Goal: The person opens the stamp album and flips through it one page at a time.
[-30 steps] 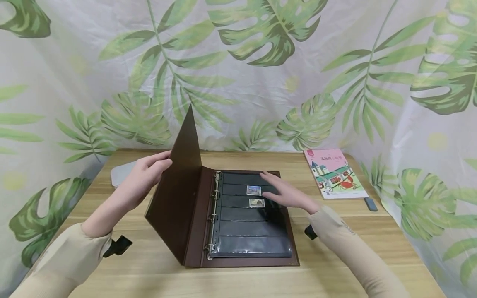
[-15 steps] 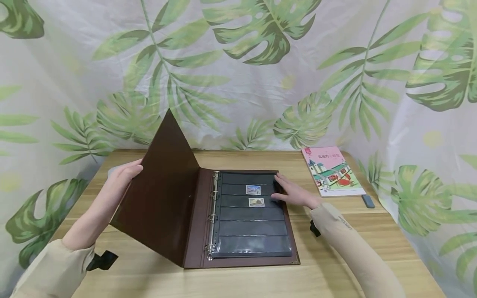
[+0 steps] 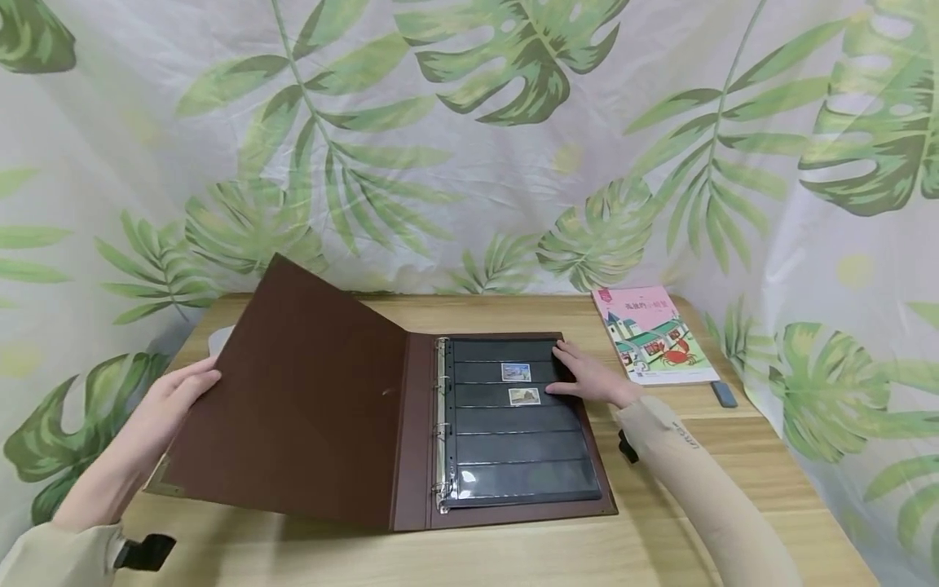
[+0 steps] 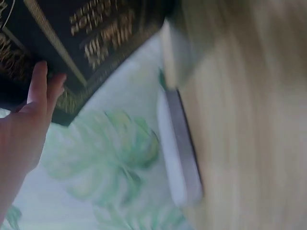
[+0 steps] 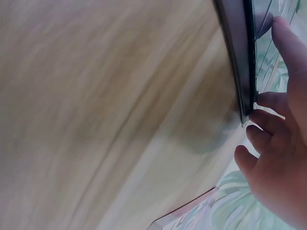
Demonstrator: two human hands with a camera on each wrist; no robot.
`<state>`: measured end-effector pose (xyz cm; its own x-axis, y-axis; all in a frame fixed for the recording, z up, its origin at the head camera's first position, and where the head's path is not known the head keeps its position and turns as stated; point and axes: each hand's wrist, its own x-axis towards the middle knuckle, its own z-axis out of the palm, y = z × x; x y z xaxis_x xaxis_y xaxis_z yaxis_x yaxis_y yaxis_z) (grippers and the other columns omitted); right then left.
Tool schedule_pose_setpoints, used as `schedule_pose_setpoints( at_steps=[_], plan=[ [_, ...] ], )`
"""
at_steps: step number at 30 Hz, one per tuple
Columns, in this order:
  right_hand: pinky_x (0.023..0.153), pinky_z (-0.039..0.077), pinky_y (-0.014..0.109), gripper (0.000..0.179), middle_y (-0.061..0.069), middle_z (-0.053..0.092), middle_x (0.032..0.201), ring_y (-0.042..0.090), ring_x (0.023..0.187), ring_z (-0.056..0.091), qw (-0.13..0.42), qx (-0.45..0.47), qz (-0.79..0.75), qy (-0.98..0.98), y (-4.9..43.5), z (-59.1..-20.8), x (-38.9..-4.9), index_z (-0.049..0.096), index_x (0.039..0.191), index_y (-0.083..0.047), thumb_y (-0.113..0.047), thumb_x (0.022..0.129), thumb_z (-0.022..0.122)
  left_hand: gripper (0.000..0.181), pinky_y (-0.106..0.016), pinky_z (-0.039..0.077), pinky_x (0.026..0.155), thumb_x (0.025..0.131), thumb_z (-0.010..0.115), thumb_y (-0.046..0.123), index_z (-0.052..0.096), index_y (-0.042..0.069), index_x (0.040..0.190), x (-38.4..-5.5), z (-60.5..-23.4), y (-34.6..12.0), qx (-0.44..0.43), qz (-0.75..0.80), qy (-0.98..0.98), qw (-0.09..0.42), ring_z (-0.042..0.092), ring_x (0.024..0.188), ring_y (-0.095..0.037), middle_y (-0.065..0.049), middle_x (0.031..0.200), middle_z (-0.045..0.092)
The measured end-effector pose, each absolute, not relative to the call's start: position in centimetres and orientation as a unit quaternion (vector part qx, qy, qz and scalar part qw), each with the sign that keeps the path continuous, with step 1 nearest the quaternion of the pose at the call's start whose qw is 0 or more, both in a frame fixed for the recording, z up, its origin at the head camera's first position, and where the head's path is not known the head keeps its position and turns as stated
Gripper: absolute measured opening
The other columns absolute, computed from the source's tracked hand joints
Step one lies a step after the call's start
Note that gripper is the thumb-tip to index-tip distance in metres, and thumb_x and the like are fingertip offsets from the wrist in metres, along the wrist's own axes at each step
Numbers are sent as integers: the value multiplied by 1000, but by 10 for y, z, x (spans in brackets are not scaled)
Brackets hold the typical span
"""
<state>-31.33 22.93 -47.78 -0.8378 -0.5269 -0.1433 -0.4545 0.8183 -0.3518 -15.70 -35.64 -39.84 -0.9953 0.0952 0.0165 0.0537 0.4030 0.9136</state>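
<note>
A brown ring-binder stamp album [image 3: 418, 424] lies on the table with its front cover [image 3: 308, 408] raised and slanting to the left. My left hand [image 3: 165, 412] grips the cover's outer edge, thumb on the inner side; in the left wrist view its fingers [image 4: 38, 88] lie against the outside with gold lettering. A black page [image 3: 524, 444] with clear strips sits on the metal rings [image 3: 442, 428]. Two small stamps [image 3: 516, 372] show in its upper strips. My right hand [image 3: 590, 377] rests at the page's upper right edge, fingers loosely extended, thumb on the page in the right wrist view.
A pink picture book [image 3: 656, 336] lies at the back right of the wooden table [image 3: 704, 481], with a small dark blue block [image 3: 724, 395] by its near corner. A pale flat object [image 3: 220, 338] is partly hidden behind the cover. A leaf-print cloth [image 3: 469, 147] hangs behind.
My left hand has swung the cover from nearly upright down to the left. The album has shifted slightly right. My right hand has moved from over the page to its right edge.
</note>
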Motion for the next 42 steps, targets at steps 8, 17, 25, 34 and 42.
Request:
schedule_pose_setpoints(
  at_steps=[8,17,25,34,42],
  plan=[
    [117,28,59,84,31,26,159,49,148,25,97,-271,-149,946,240,-477,-313,34,150,9,-42,92,68,54,-6,50,76,102,55,14,37,1,152,-138,-418,-385,50,480,876,10,54,103,24,42,119,53],
    [113,36,59,82,31,31,157,48,144,34,92,-244,-141,955,251,-472,-312,40,147,8,-45,91,68,54,-14,53,68,86,76,17,59,-15,127,-129,-457,-362,94,226,966,-85,76,85,-18,-36,116,65],
    [107,43,56,76,30,46,146,45,134,48,64,-243,-123,960,247,-474,-320,49,140,7,-46,89,70,69,-67,14,119,93,68,23,38,8,153,-130,-493,-343,187,123,959,-175,11,153,-44,-27,158,32],
    [113,37,57,89,32,37,152,46,140,40,73,-224,-122,964,243,-475,-329,38,147,10,-47,88,72,80,-26,-19,122,83,71,52,42,24,152,-129,-501,-342,250,19,952,-174,-4,156,-8,-4,161,36],
    [115,34,56,95,31,32,156,47,144,33,109,-224,-127,960,240,-473,-340,36,148,10,-50,85,74,79,-22,-19,121,82,72,50,44,24,151,-128,-504,-342,256,27,950,-178,-3,154,-1,-5,159,39]
  ],
)
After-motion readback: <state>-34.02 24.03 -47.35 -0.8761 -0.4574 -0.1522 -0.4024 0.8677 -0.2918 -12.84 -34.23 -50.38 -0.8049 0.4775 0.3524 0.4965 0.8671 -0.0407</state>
